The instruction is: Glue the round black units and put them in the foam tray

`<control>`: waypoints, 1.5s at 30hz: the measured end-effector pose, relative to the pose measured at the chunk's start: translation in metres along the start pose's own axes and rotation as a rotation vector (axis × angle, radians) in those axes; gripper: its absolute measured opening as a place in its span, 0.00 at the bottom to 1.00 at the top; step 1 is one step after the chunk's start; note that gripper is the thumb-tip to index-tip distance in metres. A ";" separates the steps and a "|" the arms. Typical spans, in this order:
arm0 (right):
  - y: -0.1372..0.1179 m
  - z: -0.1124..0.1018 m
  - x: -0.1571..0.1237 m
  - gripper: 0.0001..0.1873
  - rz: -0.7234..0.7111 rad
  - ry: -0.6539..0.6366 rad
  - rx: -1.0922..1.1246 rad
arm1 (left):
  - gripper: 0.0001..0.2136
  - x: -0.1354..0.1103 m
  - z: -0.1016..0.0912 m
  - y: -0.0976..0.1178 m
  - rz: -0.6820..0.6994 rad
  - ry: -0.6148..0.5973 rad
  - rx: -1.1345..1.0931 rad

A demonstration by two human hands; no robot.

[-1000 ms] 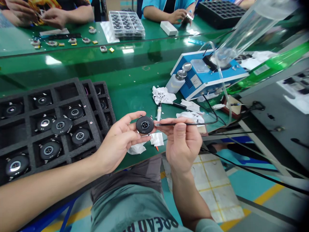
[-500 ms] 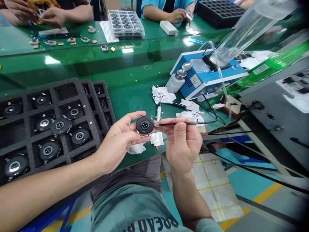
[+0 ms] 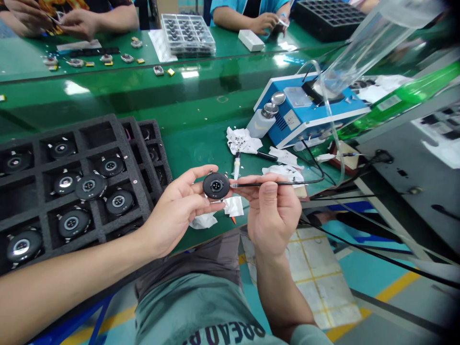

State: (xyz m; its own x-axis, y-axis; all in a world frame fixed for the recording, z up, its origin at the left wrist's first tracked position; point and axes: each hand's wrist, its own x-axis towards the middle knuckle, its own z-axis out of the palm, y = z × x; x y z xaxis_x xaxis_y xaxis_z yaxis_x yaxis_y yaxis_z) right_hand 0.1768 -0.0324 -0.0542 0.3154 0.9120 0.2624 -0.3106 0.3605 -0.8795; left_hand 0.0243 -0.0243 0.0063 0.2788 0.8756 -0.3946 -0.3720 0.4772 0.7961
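Between the thumb and fingers of my left hand (image 3: pixel 181 203) is a round black smartwatch body (image 3: pixel 216 186), its back with the sensor ring turned up toward me. My right hand (image 3: pixel 271 208) is closed on a thin black cable (image 3: pixel 280 183), whose clear tip meets or nearly touches the watch's right edge. Whether the tip really touches cannot be made out. Just beyond my hands lie a syringe (image 3: pixel 236 165) and a crumpled white tissue (image 3: pixel 243 140) with black specks. Left of my left hand, a black foam tray (image 3: pixel 84 153) holds several similar watch bodies.
A blue machine (image 3: pixel 305 110) stands at right behind a pump bottle (image 3: pixel 261 122). A green bottle (image 3: pixel 406 96) leans at far right. Across the green table (image 3: pixel 201 91), two co-workers handle small parts near a clear compartment box (image 3: pixel 187 36). More foam trays (image 3: pixel 153 148) lie under the front one.
The small silver part and yellow piece on the far side of the table have shifted slightly right. My hands, the watch body and the cable show almost no movement.
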 end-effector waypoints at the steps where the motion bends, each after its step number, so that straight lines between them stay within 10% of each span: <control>1: 0.000 0.000 0.000 0.06 0.004 0.000 -0.004 | 0.26 0.000 0.000 0.000 0.000 0.000 0.000; 45: -0.001 -0.004 -0.005 0.05 0.041 -0.013 -0.011 | 0.25 -0.001 -0.002 -0.002 -0.026 0.008 0.052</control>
State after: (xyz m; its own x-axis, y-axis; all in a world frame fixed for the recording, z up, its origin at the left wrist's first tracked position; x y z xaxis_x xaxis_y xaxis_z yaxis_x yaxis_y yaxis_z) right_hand 0.1794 -0.0385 -0.0562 0.2905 0.9285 0.2314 -0.3134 0.3208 -0.8938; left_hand 0.0233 -0.0266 0.0041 0.2802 0.8638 -0.4187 -0.3187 0.4951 0.8082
